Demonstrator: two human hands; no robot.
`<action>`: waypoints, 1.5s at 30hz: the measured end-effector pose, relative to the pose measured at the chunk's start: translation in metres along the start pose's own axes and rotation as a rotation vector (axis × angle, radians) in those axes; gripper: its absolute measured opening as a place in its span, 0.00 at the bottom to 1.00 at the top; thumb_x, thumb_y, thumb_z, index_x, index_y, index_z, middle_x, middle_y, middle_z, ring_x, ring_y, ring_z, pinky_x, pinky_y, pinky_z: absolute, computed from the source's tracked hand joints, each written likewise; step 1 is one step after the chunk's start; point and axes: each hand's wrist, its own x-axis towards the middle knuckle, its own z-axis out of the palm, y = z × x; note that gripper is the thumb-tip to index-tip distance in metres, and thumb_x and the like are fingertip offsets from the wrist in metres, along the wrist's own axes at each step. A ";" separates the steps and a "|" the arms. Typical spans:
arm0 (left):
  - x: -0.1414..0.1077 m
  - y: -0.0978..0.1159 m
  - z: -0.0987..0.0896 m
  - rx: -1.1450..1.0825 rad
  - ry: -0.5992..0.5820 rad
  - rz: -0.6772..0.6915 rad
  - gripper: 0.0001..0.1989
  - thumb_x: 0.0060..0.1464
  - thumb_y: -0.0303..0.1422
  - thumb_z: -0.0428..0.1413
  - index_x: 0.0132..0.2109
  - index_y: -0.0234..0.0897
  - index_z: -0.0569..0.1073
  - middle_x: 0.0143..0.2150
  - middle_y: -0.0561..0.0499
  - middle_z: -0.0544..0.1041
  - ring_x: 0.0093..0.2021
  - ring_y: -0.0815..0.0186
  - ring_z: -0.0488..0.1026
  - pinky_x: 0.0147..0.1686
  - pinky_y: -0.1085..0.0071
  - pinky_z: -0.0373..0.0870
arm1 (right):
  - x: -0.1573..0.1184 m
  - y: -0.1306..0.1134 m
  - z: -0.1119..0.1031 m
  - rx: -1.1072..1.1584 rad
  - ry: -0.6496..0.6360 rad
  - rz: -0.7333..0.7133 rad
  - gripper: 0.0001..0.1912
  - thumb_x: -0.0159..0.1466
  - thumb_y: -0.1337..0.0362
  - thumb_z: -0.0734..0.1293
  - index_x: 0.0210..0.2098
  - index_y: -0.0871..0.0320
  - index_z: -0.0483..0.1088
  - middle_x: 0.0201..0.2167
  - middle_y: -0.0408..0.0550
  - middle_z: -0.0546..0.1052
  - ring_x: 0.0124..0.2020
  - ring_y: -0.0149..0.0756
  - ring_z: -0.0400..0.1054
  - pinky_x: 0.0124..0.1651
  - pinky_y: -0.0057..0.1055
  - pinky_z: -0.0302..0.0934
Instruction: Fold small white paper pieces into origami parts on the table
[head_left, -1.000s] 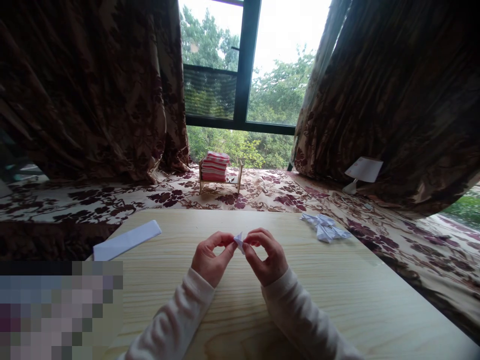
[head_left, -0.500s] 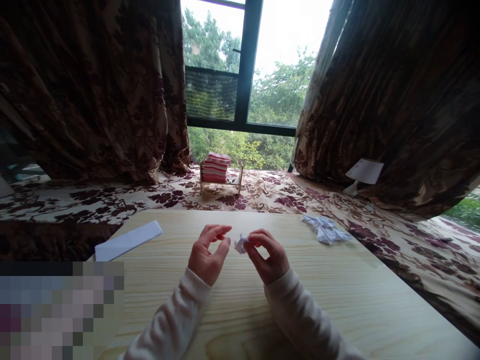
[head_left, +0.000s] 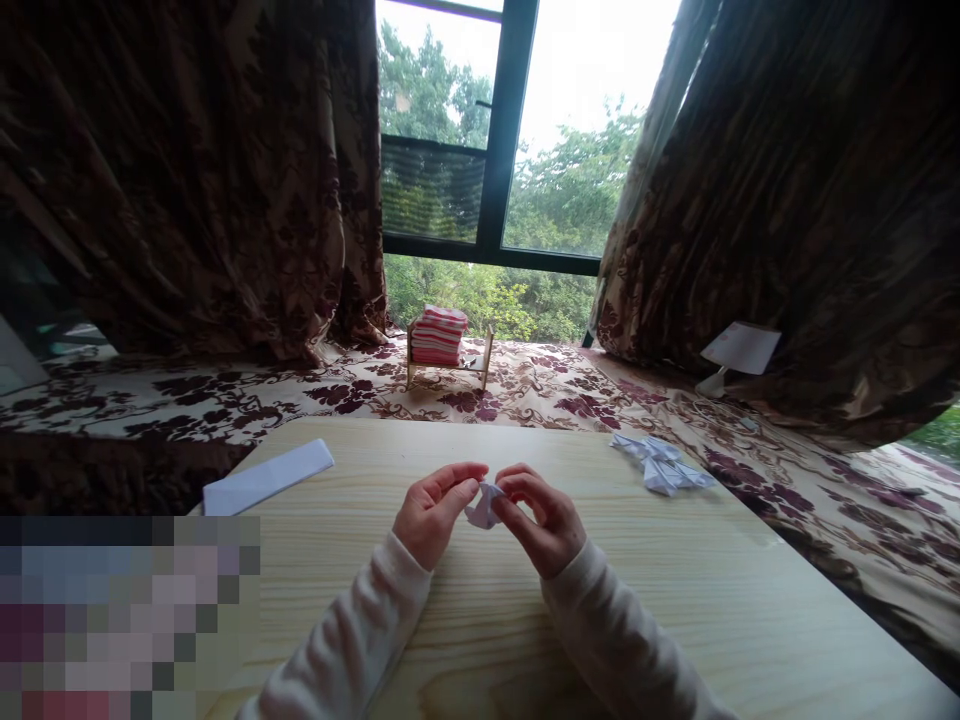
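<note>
A small folded piece of white paper (head_left: 484, 508) is held above the middle of the wooden table. My right hand (head_left: 546, 518) pinches its right side between thumb and fingers. My left hand (head_left: 435, 508) is closed on its upper left edge, thumb against forefinger. Part of the paper is hidden behind the fingers. To the right on the table lies a pile of folded white paper pieces (head_left: 664, 466). At the left lies a flat strip of white paper (head_left: 270, 477).
The pale wooden table (head_left: 480, 640) reaches to a ledge with floral cloth (head_left: 555, 385). On the ledge stand a small rack (head_left: 486, 360) with folded red-and-white cloths (head_left: 439, 336) and a small white lamp (head_left: 741, 347). Patterned curtains (head_left: 187, 180) flank the window. The lower left corner is pixelated.
My left hand has come right and closed on the folded paper, which only my right hand held before. The paper has turned a little. The whole view has shifted slightly.
</note>
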 end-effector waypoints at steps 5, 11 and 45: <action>-0.001 0.000 0.001 0.016 -0.004 0.050 0.10 0.44 0.35 0.57 0.34 0.33 0.76 0.31 0.48 0.77 0.32 0.65 0.71 0.34 0.70 0.68 | 0.000 0.009 0.000 0.009 0.069 0.013 0.06 0.58 0.63 0.63 0.28 0.58 0.68 0.28 0.46 0.68 0.29 0.33 0.64 0.29 0.30 0.61; 0.000 -0.007 -0.001 0.059 0.009 0.123 0.08 0.43 0.35 0.59 0.31 0.34 0.76 0.31 0.49 0.74 0.35 0.64 0.70 0.35 0.71 0.67 | 0.000 0.021 0.003 0.023 0.143 0.006 0.08 0.57 0.60 0.63 0.27 0.58 0.69 0.26 0.46 0.68 0.27 0.33 0.64 0.27 0.29 0.61; -0.004 -0.010 0.005 0.004 -0.048 0.021 0.11 0.44 0.38 0.58 0.30 0.32 0.72 0.27 0.49 0.73 0.29 0.67 0.69 0.31 0.71 0.67 | -0.003 0.019 0.008 -0.027 0.141 0.076 0.12 0.58 0.58 0.62 0.27 0.59 0.71 0.18 0.42 0.67 0.21 0.29 0.59 0.24 0.27 0.56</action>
